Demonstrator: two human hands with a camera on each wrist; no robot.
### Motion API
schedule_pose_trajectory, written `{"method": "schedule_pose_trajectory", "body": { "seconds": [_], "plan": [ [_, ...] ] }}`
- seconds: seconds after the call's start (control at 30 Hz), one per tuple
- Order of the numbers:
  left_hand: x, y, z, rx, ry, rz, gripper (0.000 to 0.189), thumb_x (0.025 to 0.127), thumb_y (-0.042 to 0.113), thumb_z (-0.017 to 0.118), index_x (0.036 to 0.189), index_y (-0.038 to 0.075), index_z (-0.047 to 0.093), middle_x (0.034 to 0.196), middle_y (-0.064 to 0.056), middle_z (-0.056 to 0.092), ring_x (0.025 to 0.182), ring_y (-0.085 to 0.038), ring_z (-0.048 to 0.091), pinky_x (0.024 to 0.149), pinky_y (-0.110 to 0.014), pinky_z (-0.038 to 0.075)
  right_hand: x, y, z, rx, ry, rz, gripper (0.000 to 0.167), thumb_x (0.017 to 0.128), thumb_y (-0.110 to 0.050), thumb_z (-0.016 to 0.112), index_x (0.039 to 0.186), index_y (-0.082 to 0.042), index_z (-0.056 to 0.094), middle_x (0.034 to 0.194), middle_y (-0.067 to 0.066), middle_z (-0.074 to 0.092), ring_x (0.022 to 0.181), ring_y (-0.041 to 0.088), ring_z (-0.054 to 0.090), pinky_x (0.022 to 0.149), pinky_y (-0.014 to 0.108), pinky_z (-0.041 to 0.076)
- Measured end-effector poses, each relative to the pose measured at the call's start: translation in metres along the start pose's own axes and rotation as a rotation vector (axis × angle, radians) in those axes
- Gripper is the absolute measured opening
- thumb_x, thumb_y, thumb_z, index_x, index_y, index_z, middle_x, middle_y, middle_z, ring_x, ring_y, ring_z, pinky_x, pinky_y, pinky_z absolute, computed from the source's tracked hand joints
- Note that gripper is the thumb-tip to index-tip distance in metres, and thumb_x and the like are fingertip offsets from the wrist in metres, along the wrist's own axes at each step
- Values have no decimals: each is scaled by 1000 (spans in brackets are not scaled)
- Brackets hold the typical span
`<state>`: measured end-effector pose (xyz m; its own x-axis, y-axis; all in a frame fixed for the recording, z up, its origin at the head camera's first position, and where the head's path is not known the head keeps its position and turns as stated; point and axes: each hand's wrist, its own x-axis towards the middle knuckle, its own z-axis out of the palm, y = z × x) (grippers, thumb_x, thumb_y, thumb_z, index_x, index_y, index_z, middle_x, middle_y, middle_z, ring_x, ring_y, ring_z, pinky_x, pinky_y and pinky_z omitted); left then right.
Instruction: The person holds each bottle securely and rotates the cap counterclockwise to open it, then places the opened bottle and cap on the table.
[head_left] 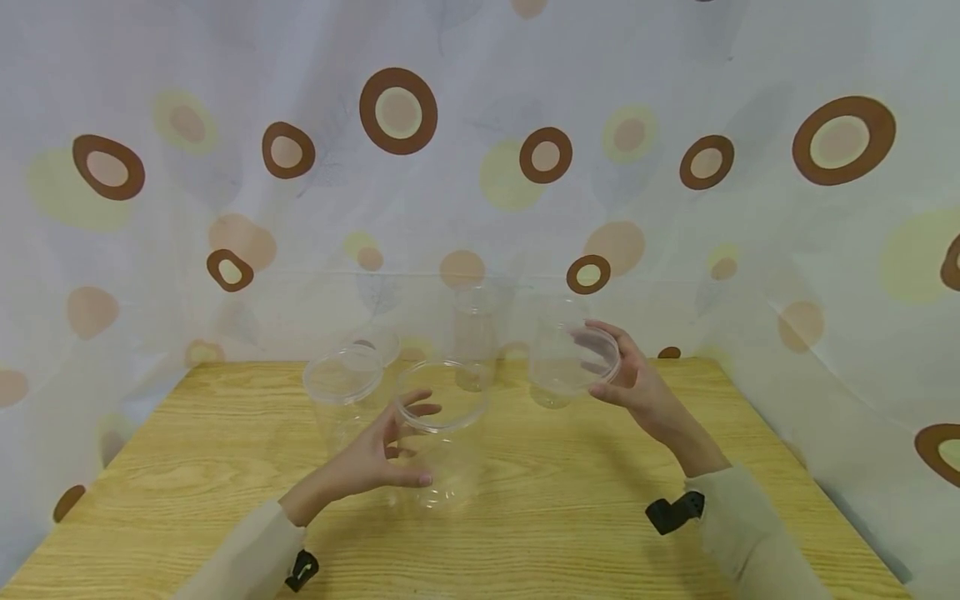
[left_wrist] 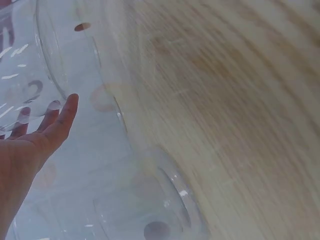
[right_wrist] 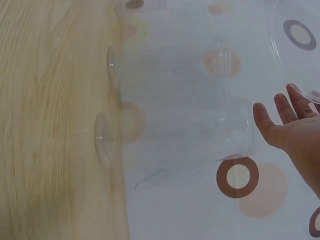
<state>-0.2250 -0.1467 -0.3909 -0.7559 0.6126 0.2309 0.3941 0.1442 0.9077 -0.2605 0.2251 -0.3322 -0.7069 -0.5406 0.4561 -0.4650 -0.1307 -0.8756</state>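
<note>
Near the middle of the table, a clear plastic jar (head_left: 457,454) stands with its open round rim up. My left hand (head_left: 360,458) curves about its left side, thumb in front and fingers seen through the wall. In the left wrist view, the fingertips touch a clear wall. My right hand (head_left: 633,383) holds a clear round-rimmed plastic piece (head_left: 609,367) between thumb above-spread fingers; I cannot tell whether it is a lid or a jar's mouth. Just behind it stands another clear jar (head_left: 551,392), overlapping it in the head view.
Another clear jar (head_left: 341,400) stands left of the left hand, with a clear rim (head_left: 386,342) behind it. At the back stands a tall clear container (head_left: 472,333). The wooden table (head_left: 562,533) meets a patterned cloth (head_left: 465,183) behind and at the sides.
</note>
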Motion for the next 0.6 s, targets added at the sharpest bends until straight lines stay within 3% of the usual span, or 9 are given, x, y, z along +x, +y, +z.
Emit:
{"method": "schedule_pose_trajectory", "body": {
  "seconds": [0.13,0.23,0.3,0.4,0.5,0.6],
  "plan": [
    [-15,0,-5,-5,2,20,93,74,4,74,144,23,16,145,-16,28,128,-40,34,91,-59,40,-12,6,-12,-70,22,72,71,87,1,57,144,-10,16,144,14,26,133,9,30,100,19,36],
    [-25,1,-11,1,5,41,93,74,1,73,144,21,15,145,-19,28,128,-28,37,89,-61,40,-21,8,-20,-123,41,143,71,88,0,56,145,-14,17,143,16,24,127,7,35,95,18,39],
    [-31,1,-17,4,4,57,93,74,0,72,145,19,14,145,-21,26,127,-16,39,88,-63,39,-27,10,-25,-154,55,203,71,89,-3,55,145,-18,16,144,18,21,128,13,34,92,21,42],
    [-42,0,-25,-5,10,67,94,74,0,72,145,17,13,144,-22,25,123,-4,41,87,-65,38,-35,11,-33,-224,71,283,72,90,-7,55,146,-22,13,147,18,12,133,34,23,95,39,42],
    [-55,-1,-33,0,11,69,95,74,-1,72,145,15,12,144,-23,25,123,-4,42,86,-63,39,-42,14,-42,-285,87,336,74,90,-10,56,146,-23,10,149,20,4,132,51,12,96,58,34],
    [-68,-1,-42,13,-9,70,96,74,-4,71,146,12,9,144,-25,24,124,-7,43,86,-60,41,-49,16,-52,-328,107,378,74,90,-12,57,145,-22,9,149,21,1,131,53,10,96,65,27]
  ]
}}
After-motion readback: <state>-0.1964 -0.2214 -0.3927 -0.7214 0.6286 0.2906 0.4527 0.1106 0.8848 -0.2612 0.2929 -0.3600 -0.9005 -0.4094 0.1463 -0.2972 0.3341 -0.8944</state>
